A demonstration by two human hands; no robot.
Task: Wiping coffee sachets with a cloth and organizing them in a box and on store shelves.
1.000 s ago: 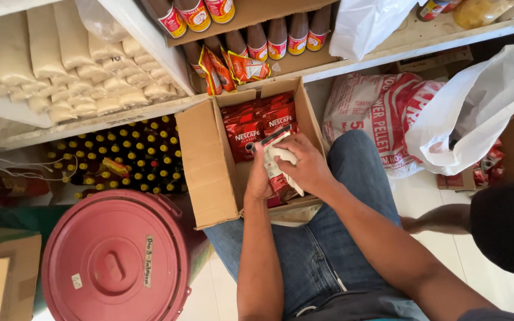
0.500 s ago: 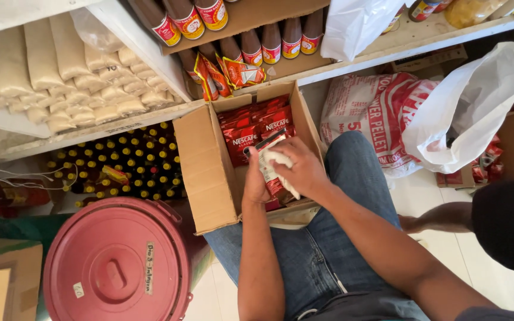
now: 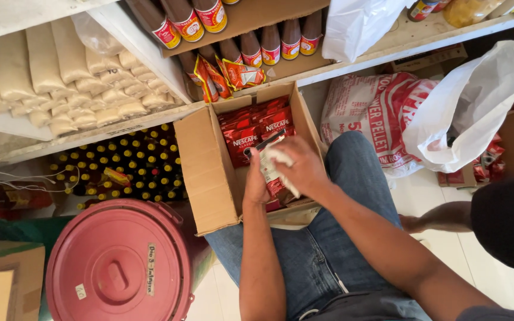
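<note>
While my right hand and left hand keep their grip clamped on a packet, I see the cardboard box directly beneath, red pouches just beyond.

**Tight quarters around the open box**

The cardboard box is open from above, though red packets fill its far half; at twelve o'clock the shelf edge overhangs; at nine o'clock yellow-capped bottles crowd in; at seven o'clock the red bucket lid blocks; at three o'clock a white plastic bag hangs; bare floor beneath it.
</note>
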